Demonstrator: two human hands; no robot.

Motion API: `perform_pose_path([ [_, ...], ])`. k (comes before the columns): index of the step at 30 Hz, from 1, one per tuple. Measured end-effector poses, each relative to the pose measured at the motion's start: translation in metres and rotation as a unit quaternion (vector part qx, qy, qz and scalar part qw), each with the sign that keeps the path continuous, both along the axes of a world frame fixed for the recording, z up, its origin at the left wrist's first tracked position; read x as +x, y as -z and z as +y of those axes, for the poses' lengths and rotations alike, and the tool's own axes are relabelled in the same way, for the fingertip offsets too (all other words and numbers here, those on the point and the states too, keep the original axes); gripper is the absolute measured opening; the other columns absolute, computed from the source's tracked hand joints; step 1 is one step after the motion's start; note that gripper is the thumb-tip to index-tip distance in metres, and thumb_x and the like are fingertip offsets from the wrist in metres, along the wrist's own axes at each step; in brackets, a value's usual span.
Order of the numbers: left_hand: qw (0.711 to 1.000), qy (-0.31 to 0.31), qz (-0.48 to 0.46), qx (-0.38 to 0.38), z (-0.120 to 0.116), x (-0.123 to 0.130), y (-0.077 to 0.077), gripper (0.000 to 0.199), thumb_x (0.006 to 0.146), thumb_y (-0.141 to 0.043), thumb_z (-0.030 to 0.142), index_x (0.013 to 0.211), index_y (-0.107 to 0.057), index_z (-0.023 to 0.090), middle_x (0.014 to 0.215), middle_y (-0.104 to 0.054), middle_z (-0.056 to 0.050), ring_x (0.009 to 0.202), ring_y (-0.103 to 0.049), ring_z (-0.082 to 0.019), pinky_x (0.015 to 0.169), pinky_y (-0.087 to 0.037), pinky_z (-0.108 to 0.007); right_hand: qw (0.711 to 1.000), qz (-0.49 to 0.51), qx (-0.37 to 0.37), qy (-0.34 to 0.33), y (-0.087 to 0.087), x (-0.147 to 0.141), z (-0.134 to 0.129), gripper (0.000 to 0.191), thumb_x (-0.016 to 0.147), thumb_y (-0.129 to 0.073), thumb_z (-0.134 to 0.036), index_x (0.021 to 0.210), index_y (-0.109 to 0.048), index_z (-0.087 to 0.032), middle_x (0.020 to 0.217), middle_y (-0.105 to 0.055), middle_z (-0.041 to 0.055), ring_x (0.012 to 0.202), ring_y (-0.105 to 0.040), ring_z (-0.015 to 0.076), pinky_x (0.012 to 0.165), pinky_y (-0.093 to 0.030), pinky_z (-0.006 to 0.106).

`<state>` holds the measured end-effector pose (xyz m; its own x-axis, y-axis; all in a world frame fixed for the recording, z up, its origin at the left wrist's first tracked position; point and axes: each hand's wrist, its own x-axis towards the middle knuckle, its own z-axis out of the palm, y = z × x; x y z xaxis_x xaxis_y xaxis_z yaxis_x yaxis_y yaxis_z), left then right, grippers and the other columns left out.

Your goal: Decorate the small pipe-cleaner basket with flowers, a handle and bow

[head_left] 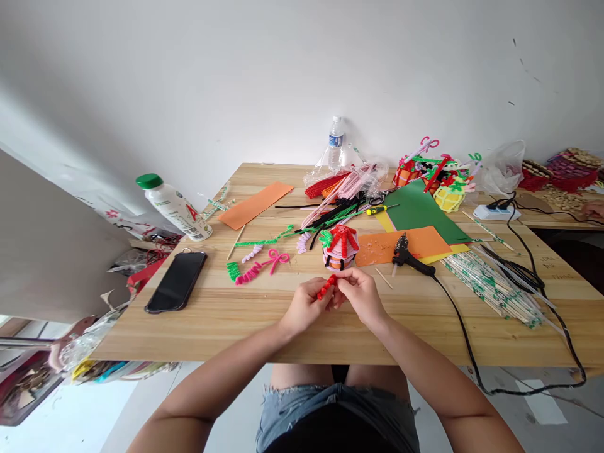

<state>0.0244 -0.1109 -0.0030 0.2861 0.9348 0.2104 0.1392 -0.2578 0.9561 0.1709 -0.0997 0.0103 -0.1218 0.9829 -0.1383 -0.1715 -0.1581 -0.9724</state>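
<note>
A coiled red pipe cleaner (326, 287) is held between my two hands above the table's near part. My left hand (304, 305) closes its fingers round the coil's lower part. At the coil's upper end, my right hand (361, 292) pinches it with thumb and forefinger. Just beyond the hands stands a small pipe-cleaner house (340, 248) with red strips on its roof, pink and orange walls and a green curl at its left side. Left of it lie a pink and green pipe-cleaner spiral (248, 274) and a pink looped bow (277, 259).
A black glue gun (406, 255) rests on orange card (431, 242), its cable running to a power strip (495, 212). Bundled wooden sticks (495, 286) lie right. A phone (177, 281) and white bottle (177, 207) are left. Pipe-cleaner bundles (346, 185) and a screwdriver (380, 209) lie behind.
</note>
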Motion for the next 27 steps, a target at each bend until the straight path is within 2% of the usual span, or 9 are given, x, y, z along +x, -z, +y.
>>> perform_pose_path([
  [3, 1.000, -0.022, 0.013, -0.008, 0.000, -0.001, -0.001, 0.047, 0.092, -0.049, 0.048, 0.058, -0.053, 0.016, 0.060, -0.053, -0.001, 0.055, -0.049, -0.011, 0.054, -0.041, -0.023, 1.000, 0.000, 0.000, -0.031, -0.001, 0.001, 0.000, 0.019, 0.070, -0.069, -0.030, 0.082, -0.061, -0.017, 0.059, -0.066, -0.0030, 0.045, -0.064, 0.0127, 0.044, -0.056, 0.024],
  [7, 0.999, -0.008, 0.003, -0.046, 0.001, -0.003, -0.002, 0.047, 0.092, -0.048, 0.050, 0.060, -0.051, 0.016, 0.057, -0.050, 0.001, 0.050, -0.046, -0.009, 0.050, -0.037, -0.022, 0.997, -0.034, 0.028, -0.060, -0.001, 0.005, 0.000, 0.026, 0.072, -0.070, -0.031, 0.092, -0.062, -0.017, 0.067, -0.067, -0.0016, 0.051, -0.065, 0.0130, 0.043, -0.056, 0.024],
  [11, 0.998, -0.028, -0.008, -0.058, 0.002, -0.005, 0.001, 0.048, 0.088, -0.051, 0.055, 0.061, -0.053, 0.015, 0.055, -0.050, 0.001, 0.048, -0.047, -0.009, 0.049, -0.038, -0.022, 0.984, -0.125, 0.116, -0.046, 0.002, 0.009, 0.001, 0.024, 0.076, -0.069, -0.031, 0.096, -0.066, -0.017, 0.074, -0.066, 0.0018, 0.053, -0.062, 0.0126, 0.042, -0.055, 0.024],
  [14, 0.995, -0.036, -0.029, -0.083, 0.003, -0.006, 0.001, 0.048, 0.085, -0.054, 0.058, 0.063, -0.055, 0.015, 0.051, -0.050, 0.002, 0.045, -0.045, -0.009, 0.046, -0.037, -0.022, 0.959, -0.177, 0.217, -0.030, 0.001, 0.012, 0.001, 0.018, 0.079, -0.068, -0.030, 0.093, -0.070, -0.019, 0.086, -0.069, 0.0067, 0.068, -0.067, 0.0167, 0.055, -0.060, 0.027],
  [16, 0.994, -0.033, -0.044, -0.093, 0.003, -0.007, 0.001, 0.048, 0.084, -0.055, 0.059, 0.064, -0.055, 0.015, 0.050, -0.050, 0.002, 0.043, -0.044, -0.008, 0.045, -0.035, -0.022, 0.949, -0.185, 0.253, -0.022, 0.000, 0.012, 0.001, 0.014, 0.080, -0.066, -0.029, 0.090, -0.071, -0.020, 0.089, -0.070, 0.0079, 0.069, -0.068, 0.0171, 0.061, -0.060, 0.029],
  [21, 0.996, -0.032, -0.043, -0.064, 0.003, -0.007, -0.001, 0.048, 0.086, -0.054, 0.057, 0.060, -0.054, 0.016, 0.050, -0.049, 0.002, 0.045, -0.043, -0.007, 0.046, -0.036, -0.021, 0.961, -0.186, 0.200, -0.032, -0.002, 0.010, 0.000, 0.013, 0.081, -0.063, -0.032, 0.084, -0.067, -0.019, 0.067, -0.065, 0.0031, 0.050, -0.061, 0.0148, 0.046, -0.053, 0.026],
  [23, 0.997, -0.034, -0.035, -0.058, 0.003, -0.006, 0.001, 0.047, 0.086, -0.054, 0.056, 0.061, -0.053, 0.016, 0.050, -0.048, 0.003, 0.045, -0.043, -0.008, 0.046, -0.035, -0.021, 0.941, -0.235, 0.241, -0.026, -0.002, 0.009, -0.001, 0.012, 0.082, -0.061, -0.029, 0.076, -0.064, -0.020, 0.062, -0.062, 0.0019, 0.049, -0.057, 0.0135, 0.046, -0.049, 0.025],
  [26, 0.997, -0.038, -0.020, -0.058, 0.003, -0.004, 0.002, 0.047, 0.086, -0.054, 0.054, 0.058, -0.051, 0.016, 0.050, -0.048, 0.003, 0.047, -0.042, -0.008, 0.047, -0.034, -0.021, 0.889, -0.316, 0.330, 0.014, -0.003, 0.007, -0.004, 0.017, 0.080, -0.058, -0.023, 0.063, -0.058, -0.021, 0.061, -0.060, 0.0016, 0.055, -0.053, 0.0128, 0.053, -0.046, 0.025],
  [27, 0.997, -0.040, -0.016, -0.059, 0.003, -0.004, 0.002, 0.047, 0.086, -0.054, 0.053, 0.057, -0.049, 0.016, 0.049, -0.047, 0.003, 0.047, -0.042, -0.008, 0.047, -0.033, -0.021, 0.880, -0.328, 0.343, 0.025, -0.003, 0.006, -0.005, 0.018, 0.079, -0.057, -0.022, 0.061, -0.056, -0.021, 0.061, -0.059, 0.0014, 0.056, -0.052, 0.0127, 0.056, -0.046, 0.025],
])
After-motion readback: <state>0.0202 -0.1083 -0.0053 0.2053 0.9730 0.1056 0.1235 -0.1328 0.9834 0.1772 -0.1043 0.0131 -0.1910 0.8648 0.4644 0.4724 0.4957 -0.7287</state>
